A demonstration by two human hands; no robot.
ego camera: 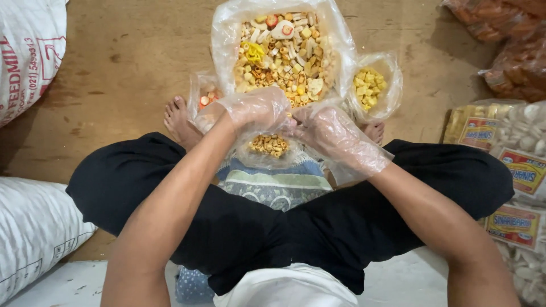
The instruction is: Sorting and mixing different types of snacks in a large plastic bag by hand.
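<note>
Both gloved hands, left hand [256, 111] and right hand [329, 133], pinch the top of a small clear snack bag [269, 146], just below the big open bag of mixed crackers [278, 51]. It looks light, crinkly and slippery, with brittle contents, so I'd grip the plastic neck, not the filled belly.

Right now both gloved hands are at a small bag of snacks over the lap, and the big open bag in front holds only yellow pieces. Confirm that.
Not quite. In the head view the big open bag holds mixed snacks: pale, orange, yellow and red-and-white pieces. The left hand and right hand, both gloved, are at the small bag.
</note>
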